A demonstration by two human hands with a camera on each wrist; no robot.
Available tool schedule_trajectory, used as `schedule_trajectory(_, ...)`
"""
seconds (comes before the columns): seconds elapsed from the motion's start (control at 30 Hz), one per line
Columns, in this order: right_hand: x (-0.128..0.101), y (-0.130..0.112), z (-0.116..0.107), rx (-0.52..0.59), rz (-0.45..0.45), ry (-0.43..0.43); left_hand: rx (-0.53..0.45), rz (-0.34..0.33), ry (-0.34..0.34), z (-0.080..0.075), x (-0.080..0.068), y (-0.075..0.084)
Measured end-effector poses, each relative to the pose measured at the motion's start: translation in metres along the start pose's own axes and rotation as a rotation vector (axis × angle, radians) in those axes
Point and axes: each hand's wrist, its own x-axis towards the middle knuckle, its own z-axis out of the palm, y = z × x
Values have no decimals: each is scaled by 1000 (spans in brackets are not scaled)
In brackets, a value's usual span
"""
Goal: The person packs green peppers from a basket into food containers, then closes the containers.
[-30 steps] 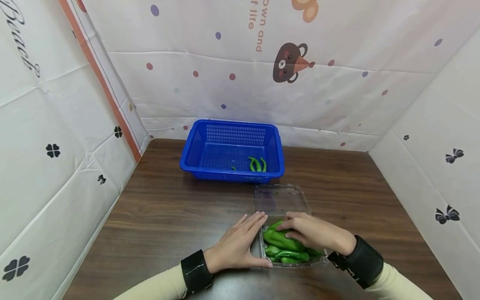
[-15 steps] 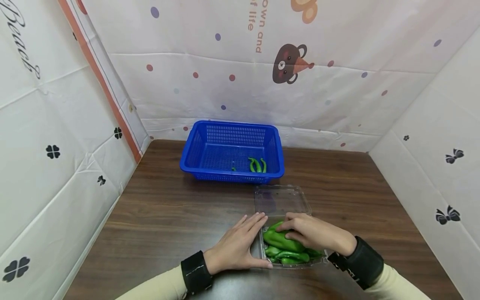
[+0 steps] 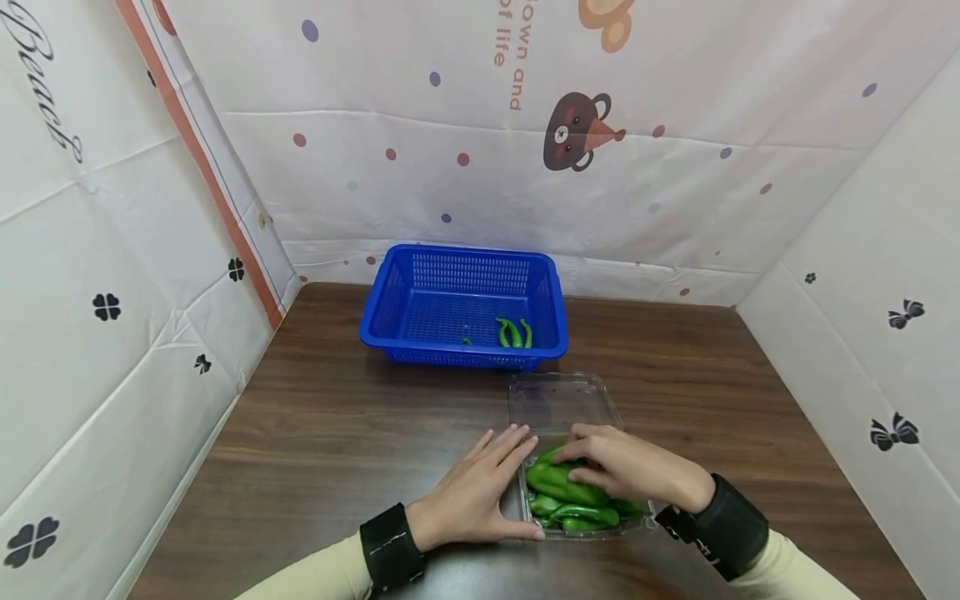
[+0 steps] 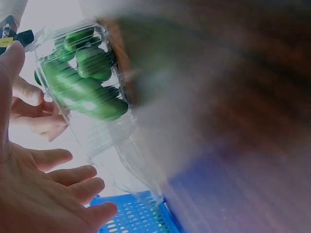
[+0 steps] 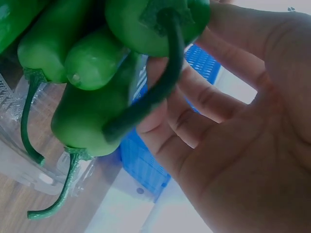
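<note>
A clear plastic box [image 3: 527, 510] of green peppers [image 3: 558, 483] sits open on the brown table [image 3: 337, 433], its lid [image 3: 562, 400] lying flat behind it. My left hand [image 3: 480, 487] lies flat on the table with straight fingers, pressed against the box's left wall. My right hand [image 3: 622, 467] rests on the top pepper with its fingers curled over it. In the right wrist view the fingers [image 5: 194, 126] cup the peppers [image 5: 92, 111] from behind. The left wrist view shows the box [image 4: 92, 126] and peppers [image 4: 82, 82] beside my left hand [image 4: 43, 194].
A blue plastic basket [image 3: 461, 354] stands at the back of the table, holding a few thin green peppers [image 3: 513, 331]. White patterned sheets wall the table on three sides. Bare wood lies to the left and right of the box.
</note>
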Motion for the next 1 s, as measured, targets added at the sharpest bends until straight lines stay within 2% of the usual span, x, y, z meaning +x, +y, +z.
schedule_trajectory(0.3,4,-2,-4,-4,-45,109,4,3,93,-8,5,-2)
schedule_trajectory(0.53,13,-4,-8,-26,-76,196,-27,-13,222,-20,8,-11)
schedule_trajectory(0.83,31,-12,-22,-62,-83,356,1,-130,287,-39,11,-25)
schedule_trajectory(1.0,49,-14,-32,-96,-108,454,22,-180,349,-49,11,-35)
